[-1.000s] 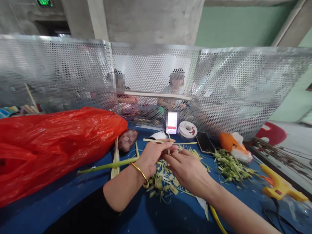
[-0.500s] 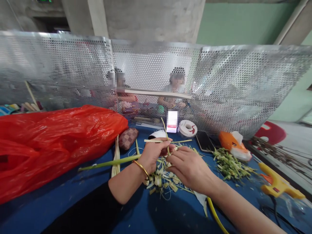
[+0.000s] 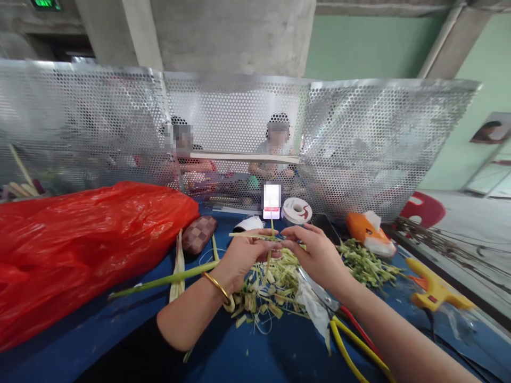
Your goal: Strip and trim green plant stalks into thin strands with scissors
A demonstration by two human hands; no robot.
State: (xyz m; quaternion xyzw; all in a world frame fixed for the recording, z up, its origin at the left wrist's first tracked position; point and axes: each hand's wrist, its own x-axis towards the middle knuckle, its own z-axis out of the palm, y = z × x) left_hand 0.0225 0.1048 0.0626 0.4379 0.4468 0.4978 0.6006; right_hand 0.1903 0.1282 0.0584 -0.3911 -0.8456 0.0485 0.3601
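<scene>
Leaf strip (image 3: 255,235) pinched by left hand (image 3: 243,256) and right hand (image 3: 317,255) above trimmings pile (image 3: 267,284); weave barely started, scissors (image 3: 339,319) beside pile.

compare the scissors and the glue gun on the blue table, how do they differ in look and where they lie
The scissors have bare metal blades and thin yellow and red loop handles; the glue gun is a chunky yellow body with an orange tip. The scissors lie just under the right hand and forearm, blades among the leaf trimmings; the glue gun lies apart, off at the right edge of the blue table. Both rest on the table, and neither hand holds either.
</scene>
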